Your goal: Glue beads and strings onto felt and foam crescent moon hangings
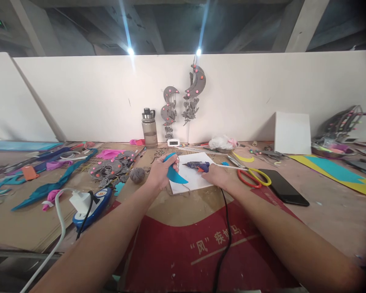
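My left hand (161, 173) holds a blue crescent-shaped felt piece (174, 173) over a white sheet (192, 179) on the table. A blue hot glue gun (199, 166) is gripped by my right hand (215, 176), its nozzle pointing left toward the felt piece. The gun's black cord (227, 228) runs back toward me across a red printed sheet (183, 248).
Scissors with red and yellow handles (250, 176) and a black phone (282, 187) lie to the right. A grey yarn ball (137, 174), grey felt decorations (112, 167), a power strip (91, 205), blue felt strips (53, 185) lie left. A water bottle (149, 128) stands by the white wall.
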Demonstrator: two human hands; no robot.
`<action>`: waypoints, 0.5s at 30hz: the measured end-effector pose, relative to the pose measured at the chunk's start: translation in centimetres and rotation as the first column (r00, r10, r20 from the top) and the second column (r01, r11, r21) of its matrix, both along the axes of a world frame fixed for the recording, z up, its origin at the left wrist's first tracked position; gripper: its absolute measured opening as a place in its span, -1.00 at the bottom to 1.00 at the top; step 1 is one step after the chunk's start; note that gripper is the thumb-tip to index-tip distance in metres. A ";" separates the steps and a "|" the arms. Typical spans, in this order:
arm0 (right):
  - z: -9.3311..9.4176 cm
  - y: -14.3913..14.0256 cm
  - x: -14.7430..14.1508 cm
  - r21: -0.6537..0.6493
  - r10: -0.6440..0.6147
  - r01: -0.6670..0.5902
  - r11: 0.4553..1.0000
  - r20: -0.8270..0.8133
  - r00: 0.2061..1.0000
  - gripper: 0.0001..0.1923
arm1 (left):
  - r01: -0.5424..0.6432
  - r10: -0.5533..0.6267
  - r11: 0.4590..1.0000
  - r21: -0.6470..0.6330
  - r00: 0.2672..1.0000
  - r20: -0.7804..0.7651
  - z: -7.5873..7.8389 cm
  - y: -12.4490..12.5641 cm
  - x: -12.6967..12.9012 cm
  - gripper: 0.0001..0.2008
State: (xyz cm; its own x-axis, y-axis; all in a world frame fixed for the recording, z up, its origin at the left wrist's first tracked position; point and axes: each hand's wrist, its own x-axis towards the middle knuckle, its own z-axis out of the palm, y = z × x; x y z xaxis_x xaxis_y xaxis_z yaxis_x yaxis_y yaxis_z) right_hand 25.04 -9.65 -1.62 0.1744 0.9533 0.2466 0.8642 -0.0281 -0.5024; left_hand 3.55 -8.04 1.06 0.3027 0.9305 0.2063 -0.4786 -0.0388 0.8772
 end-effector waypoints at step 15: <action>0.7 -2.2 -1.5 0.161 0.223 -0.160 0.974 -0.813 0.538 -0.64 | 0.004 0.022 0.956 -0.295 0.996 0.087 -2.6 2.5 -0.5 -0.79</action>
